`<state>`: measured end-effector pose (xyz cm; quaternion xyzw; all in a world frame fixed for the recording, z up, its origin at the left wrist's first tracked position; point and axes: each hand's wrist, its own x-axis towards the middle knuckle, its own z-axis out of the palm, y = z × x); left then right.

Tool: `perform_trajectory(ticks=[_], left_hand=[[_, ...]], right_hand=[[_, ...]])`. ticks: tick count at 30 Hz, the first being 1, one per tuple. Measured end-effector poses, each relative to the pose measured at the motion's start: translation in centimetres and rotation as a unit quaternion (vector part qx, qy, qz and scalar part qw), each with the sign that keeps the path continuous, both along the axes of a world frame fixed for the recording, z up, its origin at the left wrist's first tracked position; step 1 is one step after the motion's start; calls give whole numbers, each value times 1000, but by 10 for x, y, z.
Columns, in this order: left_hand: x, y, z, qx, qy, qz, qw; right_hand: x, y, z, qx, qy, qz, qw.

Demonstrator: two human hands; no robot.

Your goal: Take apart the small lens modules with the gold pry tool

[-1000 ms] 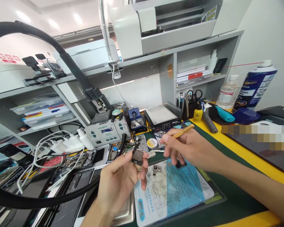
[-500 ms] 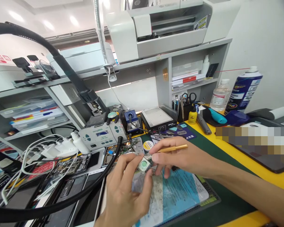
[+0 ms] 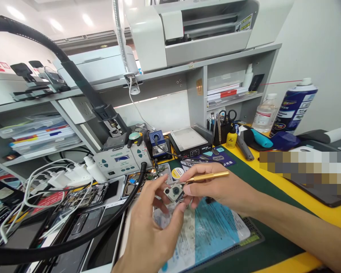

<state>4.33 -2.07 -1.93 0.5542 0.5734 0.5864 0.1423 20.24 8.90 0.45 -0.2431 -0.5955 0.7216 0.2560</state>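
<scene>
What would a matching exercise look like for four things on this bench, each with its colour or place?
Things:
1. camera module
2. pen-shaped tool
3. spray can
4. small squeeze bottle

Descriptions:
A. blue and white, at the far right by the wall
B. yellow, beside the pot of scissors
C. gold, in the right hand
D. pinched between the fingertips of both hands

Pairs: 1-D, 2-C, 3-A, 4-B

Bright, even light from ceiling panels (image 3: 13, 13) well above and left of the fingers (image 3: 187, 188); shadows stay soft. Edges bow like a fisheye. A pixelated patch (image 3: 304, 168) sits right of them.
</scene>
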Motion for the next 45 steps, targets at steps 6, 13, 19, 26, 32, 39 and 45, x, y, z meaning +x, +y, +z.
perform_trajectory(ticks=[6,13,19,26,32,39,45], left_hand=[[-8,-1,7,-108,-198,-109,968],[-10,2,8,-106,-276,-167,941],[-12,1,9,-129,-291,-210,924],[-15,1,9,-159,-281,-241,915],[-15,1,9,-162,-286,-233,915],[-15,0,11,-171,-290,-242,910],[-13,0,10,-169,-306,-227,909]], right_hand=[[1,0,0,8,14,5,1000],[1,0,2,-5,13,5,1000],[3,1,4,-35,13,45,998],[6,1,6,-87,27,73,993],[6,2,5,-111,44,90,989],[5,-1,7,-111,39,76,990],[3,-2,5,-86,60,63,993]])
